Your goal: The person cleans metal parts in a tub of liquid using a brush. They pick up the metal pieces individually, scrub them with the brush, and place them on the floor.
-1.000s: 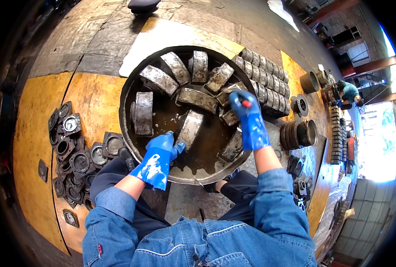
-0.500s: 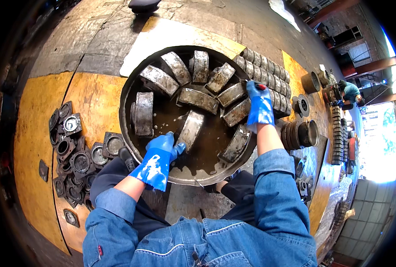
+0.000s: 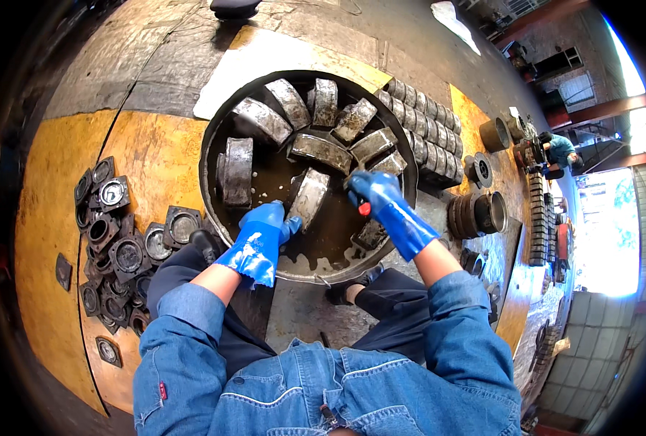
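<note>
A wide round metal tub (image 3: 204,163) holds brown liquid and several curved, greyish metal blocks. In its middle one curved metal block (image 3: 311,198) lies aslant, its near end gripped by my left hand (image 3: 266,220), in a wet blue glove. My right hand (image 3: 378,195), also blue-gloved, is closed around a red-handled tool (image 3: 365,209) above the tub's right half. The tool's working end is mostly hidden by the glove. Another curved block (image 3: 324,152) sits just beyond the held one.
Left of the tub, dark square castings with round openings (image 3: 129,256) are heaped on yellowish boards. Rows of curved metal pieces (image 3: 428,131) are stacked at the right, near metal rings (image 3: 475,214). Farther right a person (image 3: 559,152) bends over.
My right hand has come from the tub's far right rim inward and nearer, carrying the red-handled tool toward the held block. My left hand keeps its grip.
</note>
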`<action>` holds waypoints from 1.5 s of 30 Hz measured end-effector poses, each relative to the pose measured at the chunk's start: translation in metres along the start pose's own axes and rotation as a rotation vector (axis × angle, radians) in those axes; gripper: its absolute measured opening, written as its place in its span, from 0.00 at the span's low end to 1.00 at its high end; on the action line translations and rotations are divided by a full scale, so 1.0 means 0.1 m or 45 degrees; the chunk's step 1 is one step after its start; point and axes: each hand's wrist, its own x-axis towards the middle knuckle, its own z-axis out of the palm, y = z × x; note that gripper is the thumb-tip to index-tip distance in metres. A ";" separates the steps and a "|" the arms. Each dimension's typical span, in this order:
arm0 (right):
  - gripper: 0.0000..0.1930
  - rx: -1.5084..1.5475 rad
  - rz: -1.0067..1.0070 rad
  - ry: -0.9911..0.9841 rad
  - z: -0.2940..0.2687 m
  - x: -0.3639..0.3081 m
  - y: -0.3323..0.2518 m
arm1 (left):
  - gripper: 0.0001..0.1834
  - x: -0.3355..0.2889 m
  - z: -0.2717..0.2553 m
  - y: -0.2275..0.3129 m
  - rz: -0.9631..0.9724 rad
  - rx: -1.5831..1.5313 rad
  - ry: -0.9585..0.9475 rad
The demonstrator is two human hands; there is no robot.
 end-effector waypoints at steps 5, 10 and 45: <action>0.12 -0.203 -0.629 0.206 0.70 -0.06 0.02 | 0.32 -0.01 -0.05 0.00 -0.012 0.012 -0.039; 0.14 -0.725 -0.009 -0.312 0.82 0.12 -0.07 | 0.33 0.00 -0.01 0.03 -0.002 0.026 -0.026; 0.11 0.573 -0.214 0.546 -0.44 1.24 0.19 | 0.42 0.11 0.12 -0.02 -0.041 0.072 -0.075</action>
